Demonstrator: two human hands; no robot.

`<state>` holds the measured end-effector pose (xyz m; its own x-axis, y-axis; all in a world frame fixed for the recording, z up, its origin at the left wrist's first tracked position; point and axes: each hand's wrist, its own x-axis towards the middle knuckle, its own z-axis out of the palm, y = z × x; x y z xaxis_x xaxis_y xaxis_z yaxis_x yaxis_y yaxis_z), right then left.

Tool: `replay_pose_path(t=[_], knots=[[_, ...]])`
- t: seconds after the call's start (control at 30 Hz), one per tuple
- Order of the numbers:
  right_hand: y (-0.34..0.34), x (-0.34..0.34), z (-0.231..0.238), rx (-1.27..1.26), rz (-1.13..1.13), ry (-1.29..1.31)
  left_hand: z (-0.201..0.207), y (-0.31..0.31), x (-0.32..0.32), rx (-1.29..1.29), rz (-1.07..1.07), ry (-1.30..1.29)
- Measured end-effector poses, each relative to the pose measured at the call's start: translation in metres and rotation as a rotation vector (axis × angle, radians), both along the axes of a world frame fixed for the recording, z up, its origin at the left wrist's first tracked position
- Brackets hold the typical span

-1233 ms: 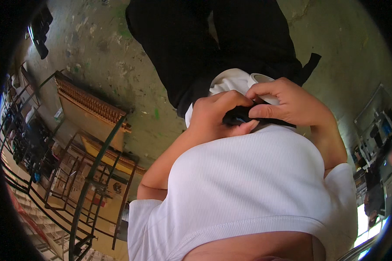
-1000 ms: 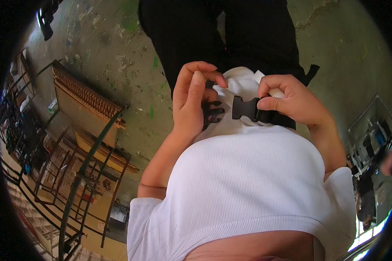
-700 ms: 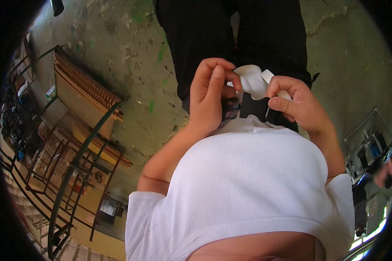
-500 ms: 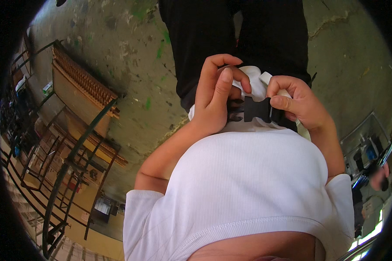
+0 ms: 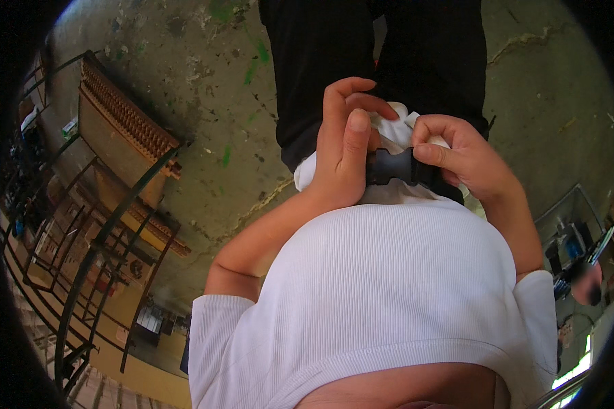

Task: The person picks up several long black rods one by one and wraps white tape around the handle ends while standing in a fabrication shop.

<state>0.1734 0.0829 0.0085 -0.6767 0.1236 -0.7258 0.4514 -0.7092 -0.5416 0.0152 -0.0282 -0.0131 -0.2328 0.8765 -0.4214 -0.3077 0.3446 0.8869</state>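
Note:
A black plastic side-release buckle (image 5: 391,168) lies across my waist, over bunched white cloth (image 5: 393,125). My right hand (image 5: 457,153) pinches its right end between thumb and bent fingers. The buckle's left end meets the palm of my left hand (image 5: 341,150). There, the thumb points up and the index finger arches loosely over the cloth. The lower fingers of that hand curl in behind the buckle and are mostly hidden. No gap shows between the buckle's halves.
Black trousers (image 5: 423,61) cover my legs above a stained concrete floor (image 5: 205,102). To the left stand a dark metal frame (image 5: 92,252) and a brown ridged stack (image 5: 126,112). A partly blurred person (image 5: 587,285) is at the far right among equipment.
The buckle's prongs showed beside my left palm before; now they are out of sight and the buckle has shifted left against the palm. My left thumb stands straighter.

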Motion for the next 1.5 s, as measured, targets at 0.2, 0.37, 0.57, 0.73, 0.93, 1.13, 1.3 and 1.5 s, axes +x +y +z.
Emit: replay_pose_path(t=[0.2,0.37,0.57,0.73,0.93,1.13,1.3,1.5], knots=[[-0.004,-0.002,0.001,0.003,0.008,0.001,-0.005,-0.003,0.006,-0.04,0.307,-0.276],[-0.005,-0.007,-0.001,0.046,0.075,0.023,-0.002,-0.003,0.006,-0.072,0.278,-0.324],[-0.004,-0.007,-0.002,0.126,0.144,-0.005,-0.006,-0.002,0.005,-0.084,0.157,-0.246],[-0.012,0.013,0.003,0.631,0.01,-0.082,-0.01,-0.026,-0.032,-0.055,0.258,0.164],[-0.005,0.144,-0.026,0.632,-0.07,-0.543,-0.065,-0.174,-0.067,-0.494,0.226,0.3],[-0.097,0.217,-0.09,0.686,0.39,-0.469,-0.1,-0.256,0.017,-0.659,-0.346,0.352],[-0.137,0.223,-0.121,0.7,0.482,-0.51,-0.122,-0.253,0.01,-0.696,-0.459,0.299],[-0.14,0.232,-0.134,0.712,0.555,-0.521,-0.103,-0.284,0.008,-0.733,-0.457,0.022]])
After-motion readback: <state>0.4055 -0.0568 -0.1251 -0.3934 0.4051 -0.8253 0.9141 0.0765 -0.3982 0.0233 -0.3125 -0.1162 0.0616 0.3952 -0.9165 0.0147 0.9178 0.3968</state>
